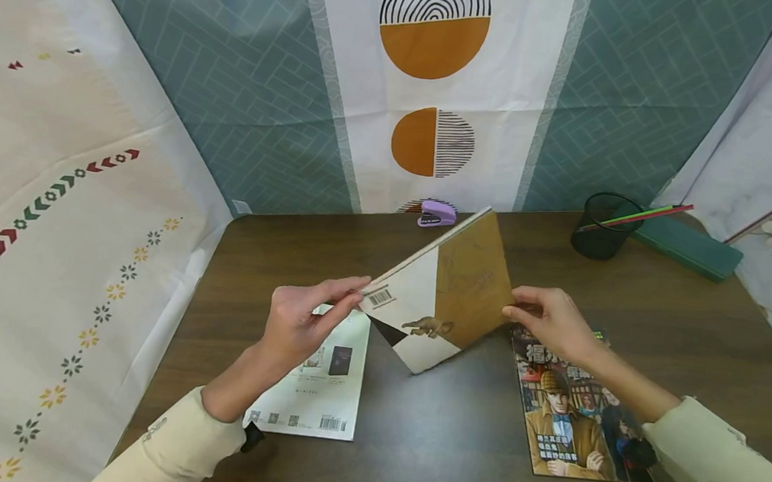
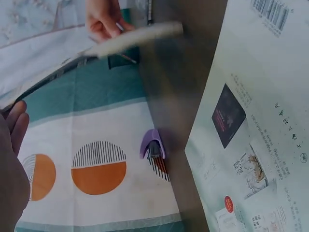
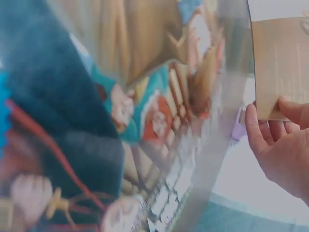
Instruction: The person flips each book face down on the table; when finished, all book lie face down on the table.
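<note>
Brown book [image 1: 447,288] pinched by left hand [image 1: 300,314] and right hand [image 1: 553,322] shows its barcode [image 1: 379,296] only in head view.

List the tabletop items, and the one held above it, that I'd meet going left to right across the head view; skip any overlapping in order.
Pale book → raised book → black pen cup → green case

The illustrated book cover [image 1: 576,434] reads “福” and “吸血鬼”.
</note>
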The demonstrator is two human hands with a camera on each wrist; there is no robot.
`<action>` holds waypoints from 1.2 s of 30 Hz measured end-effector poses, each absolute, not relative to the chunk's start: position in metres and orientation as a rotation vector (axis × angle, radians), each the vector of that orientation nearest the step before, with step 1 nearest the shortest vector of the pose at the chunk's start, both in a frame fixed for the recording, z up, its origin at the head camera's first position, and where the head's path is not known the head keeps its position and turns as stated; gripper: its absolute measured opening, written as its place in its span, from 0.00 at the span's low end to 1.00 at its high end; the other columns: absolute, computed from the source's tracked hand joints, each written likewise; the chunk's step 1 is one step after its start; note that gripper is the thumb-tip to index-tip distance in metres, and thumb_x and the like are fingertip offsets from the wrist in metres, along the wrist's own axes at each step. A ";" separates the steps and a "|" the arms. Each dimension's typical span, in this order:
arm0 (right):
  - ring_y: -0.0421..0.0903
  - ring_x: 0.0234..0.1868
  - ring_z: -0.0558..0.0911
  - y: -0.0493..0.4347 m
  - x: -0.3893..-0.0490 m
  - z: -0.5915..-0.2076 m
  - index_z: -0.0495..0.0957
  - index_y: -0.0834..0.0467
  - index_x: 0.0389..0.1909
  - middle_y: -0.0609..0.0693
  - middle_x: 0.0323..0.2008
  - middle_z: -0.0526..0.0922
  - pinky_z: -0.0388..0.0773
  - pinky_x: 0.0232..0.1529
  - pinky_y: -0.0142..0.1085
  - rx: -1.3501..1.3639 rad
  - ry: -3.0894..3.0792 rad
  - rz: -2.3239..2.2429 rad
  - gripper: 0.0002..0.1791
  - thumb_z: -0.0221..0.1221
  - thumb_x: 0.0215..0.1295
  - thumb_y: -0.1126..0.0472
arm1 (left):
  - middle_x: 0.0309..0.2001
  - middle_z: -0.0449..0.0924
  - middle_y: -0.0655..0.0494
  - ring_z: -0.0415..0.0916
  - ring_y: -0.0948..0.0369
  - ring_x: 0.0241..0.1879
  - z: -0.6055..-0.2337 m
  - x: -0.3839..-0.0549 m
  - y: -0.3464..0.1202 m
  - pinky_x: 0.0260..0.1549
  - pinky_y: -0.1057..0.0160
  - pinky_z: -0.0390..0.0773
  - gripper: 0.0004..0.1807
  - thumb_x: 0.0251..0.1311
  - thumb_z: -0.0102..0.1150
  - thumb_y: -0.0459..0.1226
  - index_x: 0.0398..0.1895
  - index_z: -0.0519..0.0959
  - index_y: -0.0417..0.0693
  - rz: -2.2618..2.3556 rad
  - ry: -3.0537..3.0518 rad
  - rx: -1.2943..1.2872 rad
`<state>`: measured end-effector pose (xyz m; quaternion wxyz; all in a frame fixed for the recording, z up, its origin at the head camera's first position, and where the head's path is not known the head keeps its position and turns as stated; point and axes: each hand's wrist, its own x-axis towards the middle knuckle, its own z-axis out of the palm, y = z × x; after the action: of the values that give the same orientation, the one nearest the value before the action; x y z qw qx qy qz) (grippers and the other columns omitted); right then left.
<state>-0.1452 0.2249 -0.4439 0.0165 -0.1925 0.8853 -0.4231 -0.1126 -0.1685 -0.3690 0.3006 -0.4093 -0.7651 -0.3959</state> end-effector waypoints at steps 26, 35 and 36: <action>0.39 0.41 0.88 0.223 -0.180 -0.347 0.91 0.60 0.49 0.50 0.41 0.92 0.82 0.43 0.30 -0.377 2.635 -1.562 0.13 0.73 0.69 0.58 | 0.32 0.89 0.58 0.88 0.48 0.32 -0.429 -0.057 -0.172 0.33 0.64 0.85 0.08 0.63 0.76 0.34 0.37 0.82 0.48 -1.771 -2.731 -0.388; 0.45 0.43 0.86 0.197 -0.205 -0.363 0.92 0.61 0.46 0.55 0.42 0.92 0.80 0.42 0.32 -0.435 2.589 -1.473 0.12 0.74 0.66 0.58 | 0.32 0.90 0.52 0.90 0.46 0.32 -0.449 -0.035 -0.158 0.36 0.60 0.89 0.07 0.64 0.74 0.31 0.37 0.82 0.43 -2.016 -2.741 -0.358; 0.46 0.42 0.86 0.193 -0.208 -0.366 0.92 0.61 0.45 0.55 0.42 0.92 0.79 0.42 0.32 -0.432 2.592 -1.460 0.12 0.75 0.66 0.58 | 0.32 0.90 0.52 0.90 0.47 0.32 -0.450 -0.033 -0.157 0.36 0.60 0.89 0.07 0.64 0.74 0.30 0.37 0.82 0.43 -2.035 -2.746 -0.356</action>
<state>-0.2078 0.1933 -0.3664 0.0677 -0.1435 0.8603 -0.4844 -0.0331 -0.1567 -0.4500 -0.1469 -0.1025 -0.7904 -0.5858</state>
